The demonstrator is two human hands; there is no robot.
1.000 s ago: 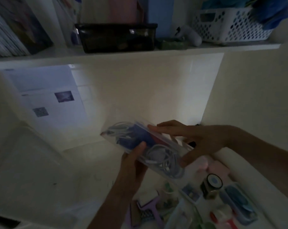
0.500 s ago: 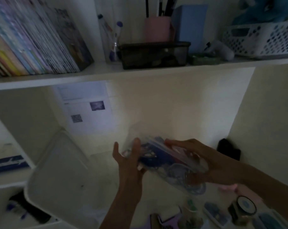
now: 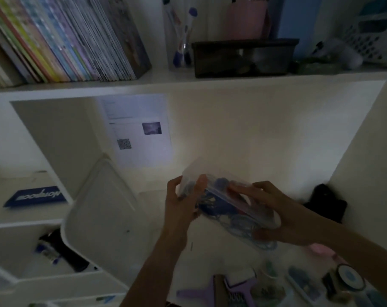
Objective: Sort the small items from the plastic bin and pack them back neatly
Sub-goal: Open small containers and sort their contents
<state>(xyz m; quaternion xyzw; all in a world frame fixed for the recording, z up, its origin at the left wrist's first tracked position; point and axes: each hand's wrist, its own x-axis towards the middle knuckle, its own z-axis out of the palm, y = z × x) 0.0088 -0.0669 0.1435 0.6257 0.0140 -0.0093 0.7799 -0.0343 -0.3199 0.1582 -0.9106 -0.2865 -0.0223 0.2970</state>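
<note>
- The view has tipped upward over the last second: the shelf (image 3: 188,79) with its books (image 3: 61,38) now fills the top, and the white bin (image 3: 104,216), tilted on its side at the left, has come into view.
- The bag (image 3: 228,204), clear plastic with coiled cables and a blue item inside, has risen with my 2 hands and sits above the tabletop (image 3: 152,220), between bin and wall.
- My right hand (image 3: 274,209) has slid further over the bag's top; its fingers curl round the far end.
- My left hand (image 3: 181,200) now pinches the near end, thumb on the front face, fingers behind.
- I judge the bag is being flattened or sealed, ready to go back in the bin.
- Other small items, a purple comb (image 3: 237,291) among them, lie unpacked at the bottom right.
</note>
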